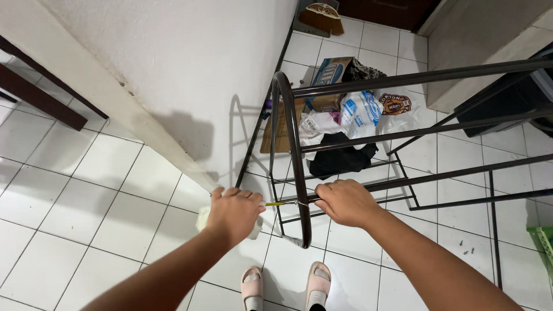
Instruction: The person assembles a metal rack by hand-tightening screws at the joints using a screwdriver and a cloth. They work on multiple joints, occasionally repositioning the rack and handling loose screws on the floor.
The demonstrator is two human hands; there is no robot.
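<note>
My left hand (233,212) is closed around a small tool with a yellow tip (275,204), likely a screwdriver, and a pale cloth (203,219) bunched under the fingers. The tool's tip points right at a joint on a dark brown metal rack frame (286,121). My right hand (344,201) grips a horizontal bar of that frame just right of the joint. The rack's curved end post stands between my hands, and its rails run off to the right.
A white wall corner (190,86) rises at left. Behind the rack lie a cardboard box (329,75), plastic bags (360,112) and a black cloth (340,156). My feet in pale slippers (285,288) stand on white floor tiles. A green crate edge (544,242) shows at right.
</note>
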